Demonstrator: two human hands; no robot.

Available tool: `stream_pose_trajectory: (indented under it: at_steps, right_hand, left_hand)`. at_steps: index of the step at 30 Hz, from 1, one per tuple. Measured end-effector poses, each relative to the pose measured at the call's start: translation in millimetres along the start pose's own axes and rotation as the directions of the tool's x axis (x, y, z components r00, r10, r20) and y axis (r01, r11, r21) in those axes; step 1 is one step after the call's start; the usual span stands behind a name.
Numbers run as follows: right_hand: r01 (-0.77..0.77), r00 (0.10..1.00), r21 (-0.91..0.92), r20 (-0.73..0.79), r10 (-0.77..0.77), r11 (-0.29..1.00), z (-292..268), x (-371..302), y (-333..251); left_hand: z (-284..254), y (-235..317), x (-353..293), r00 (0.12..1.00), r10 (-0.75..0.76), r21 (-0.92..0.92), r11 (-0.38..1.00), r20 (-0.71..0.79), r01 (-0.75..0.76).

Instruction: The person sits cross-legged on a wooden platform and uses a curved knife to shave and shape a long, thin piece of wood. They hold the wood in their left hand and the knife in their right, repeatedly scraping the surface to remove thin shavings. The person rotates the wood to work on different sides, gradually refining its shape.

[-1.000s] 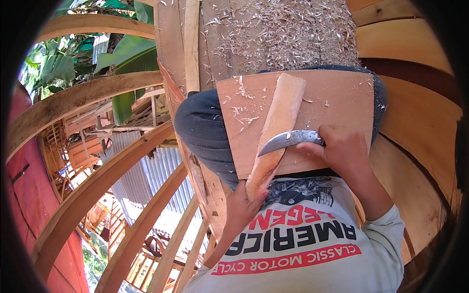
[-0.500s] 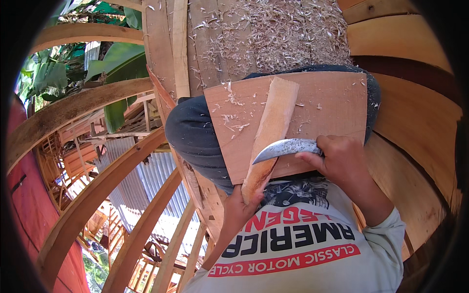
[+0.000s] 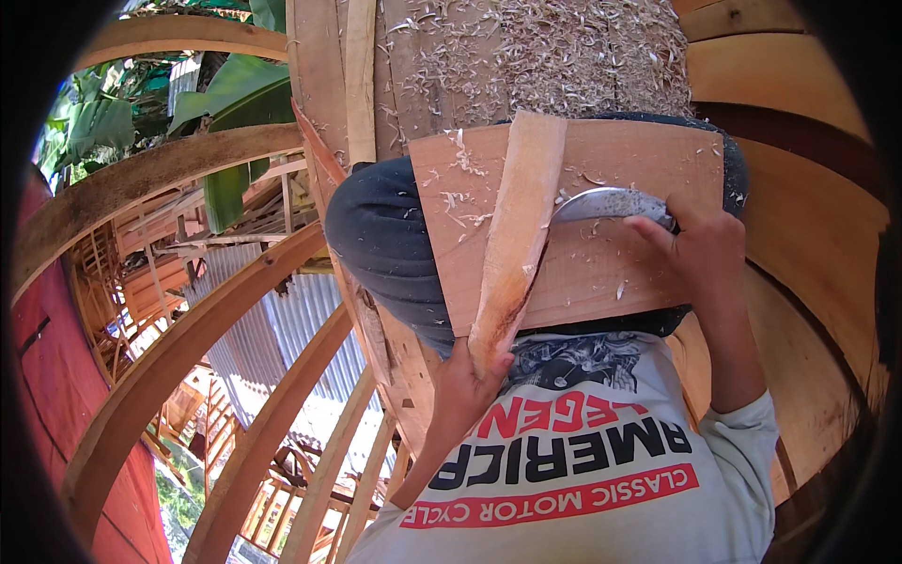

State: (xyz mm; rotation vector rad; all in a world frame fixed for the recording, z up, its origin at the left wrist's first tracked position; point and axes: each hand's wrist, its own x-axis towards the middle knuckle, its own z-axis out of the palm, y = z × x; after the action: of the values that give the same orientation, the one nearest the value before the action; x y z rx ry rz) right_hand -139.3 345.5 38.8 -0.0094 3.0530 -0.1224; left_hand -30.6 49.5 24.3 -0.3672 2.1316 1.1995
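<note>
A wooden board [image 3: 620,268] lies across my lap. On it rests a long, narrow strip of wood [image 3: 521,211], tilted, with a dark patch along its lower right edge. My left hand [image 3: 470,378] is closed around the strip's near end, close to my shirt. My right hand [image 3: 700,235] grips a curved knife [image 3: 613,204], its handle hidden in the fingers. The blade points left, and its tip meets the strip's right edge or lies right beside it; I cannot tell which.
Wood shavings [image 3: 592,47] cover the plank floor [image 3: 324,85] beyond my knees. Curved timber ribs [image 3: 202,352] with gaps between them run along the left, over corrugated metal sheets [image 3: 305,324] below. Wide curved planks [image 3: 799,244] rise at the right.
My right hand and the knife have moved away from me and to the right, off the strip's face to its right edge. The strip's far end has shifted slightly upward in view.
</note>
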Motion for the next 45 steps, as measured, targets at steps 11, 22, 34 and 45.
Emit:
stream_pose_trajectory:
  at_steps: [11, 22, 34, 45]
  right_hand:
    - [0.065, 0.967, 0.272, 0.222, -0.128, 0.960, -5.1, -25.9, -31.0]
    - [-0.315, 0.948, 0.365, 0.088, 0.305, 0.876, -47.7, 16.0, 51.9]
    - [0.101, 0.968, 0.222, 0.202, -0.147, 0.970, -6.9, -27.9, -22.3]
    - [0.105, 0.988, 0.148, 0.096, -0.120, 0.983, -4.4, -18.0, -17.0]
  left_hand:
    - [3.5, 4.4, -2.2, 0.998, 0.052, 0.099, 0.994, 0.036, -0.055]
    - [8.6, 3.8, -10.7, 0.997, 0.079, 0.110, 0.991, 0.011, -0.080]
    - [4.3, 21.4, -5.5, 1.000, 0.017, 0.082, 0.996, 0.019, -0.018]
    - [4.2, 21.4, -3.0, 0.999, 0.045, 0.115, 0.992, 0.027, -0.048]
